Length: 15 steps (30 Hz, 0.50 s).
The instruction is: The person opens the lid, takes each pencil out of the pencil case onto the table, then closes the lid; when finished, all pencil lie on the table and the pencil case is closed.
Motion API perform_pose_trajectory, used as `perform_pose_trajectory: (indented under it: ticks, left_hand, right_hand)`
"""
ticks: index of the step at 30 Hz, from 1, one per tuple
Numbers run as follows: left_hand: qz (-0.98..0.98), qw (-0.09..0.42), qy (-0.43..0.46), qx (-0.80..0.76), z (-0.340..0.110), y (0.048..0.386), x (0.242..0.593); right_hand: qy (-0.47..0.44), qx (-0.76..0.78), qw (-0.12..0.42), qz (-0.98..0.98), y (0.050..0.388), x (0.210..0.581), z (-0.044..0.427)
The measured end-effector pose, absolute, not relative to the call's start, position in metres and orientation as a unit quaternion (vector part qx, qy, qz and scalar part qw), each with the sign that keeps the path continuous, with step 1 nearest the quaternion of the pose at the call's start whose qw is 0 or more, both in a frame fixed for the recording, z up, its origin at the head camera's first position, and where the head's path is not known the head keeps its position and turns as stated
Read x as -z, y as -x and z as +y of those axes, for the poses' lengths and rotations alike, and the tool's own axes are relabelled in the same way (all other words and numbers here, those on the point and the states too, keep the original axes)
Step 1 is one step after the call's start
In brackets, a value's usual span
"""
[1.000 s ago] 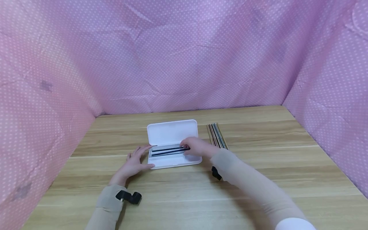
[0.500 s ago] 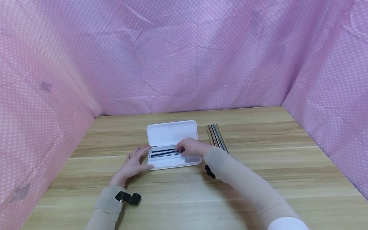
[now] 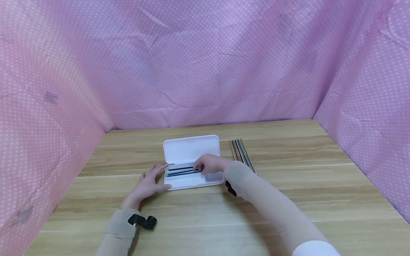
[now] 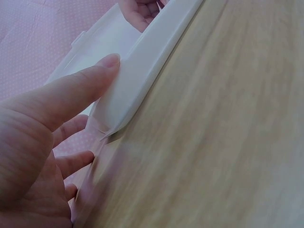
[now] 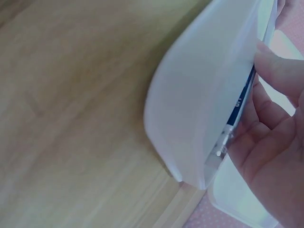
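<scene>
A white pencil case (image 3: pixel 187 183) lies on the table with its lid (image 3: pixel 191 149) raised at the back. Several thin dark and silvery pencils (image 3: pixel 179 172) lie lengthwise inside. My left hand (image 3: pixel 148 185) steadies the case's left end, thumb on the front rim and fingers spread toward the back corner. Over the case's right half, my right hand (image 3: pixel 209 164) pinches a dark pencil with its fingers curled. In the right wrist view, a dark blue pencil (image 5: pixel 237 104) with pale lettering shows beside the thumb. The fingertips partly hide where the pencils end.
Right of the case, several gold, brown and grey pencils (image 3: pixel 241 153) lie side by side on the wooden table (image 3: pixel 192 220). Pink dotted cloth (image 3: pixel 205 71) hangs behind the table and along both sides.
My right hand has moved slightly left and deeper into the case with the pencil. The pencils inside have shifted a little. The left hand stays in place.
</scene>
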<state>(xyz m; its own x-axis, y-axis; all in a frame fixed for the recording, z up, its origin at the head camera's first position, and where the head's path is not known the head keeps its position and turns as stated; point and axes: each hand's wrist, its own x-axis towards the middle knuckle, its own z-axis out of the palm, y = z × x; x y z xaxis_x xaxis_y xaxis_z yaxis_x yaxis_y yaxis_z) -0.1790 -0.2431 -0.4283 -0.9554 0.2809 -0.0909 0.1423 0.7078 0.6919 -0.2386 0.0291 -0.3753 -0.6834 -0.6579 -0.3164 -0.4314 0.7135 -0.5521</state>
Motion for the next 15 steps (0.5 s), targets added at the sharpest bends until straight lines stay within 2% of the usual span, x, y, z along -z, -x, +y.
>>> perform_pose_trajectory:
  ticks: [15]
  left_hand:
    - [0.918, 0.094, -0.118, -0.367, -0.2414, 0.1781, 0.4261]
  right_hand:
    - [0.342, 0.225, 0.222, 0.885, 0.2413, 0.3794, 0.0312]
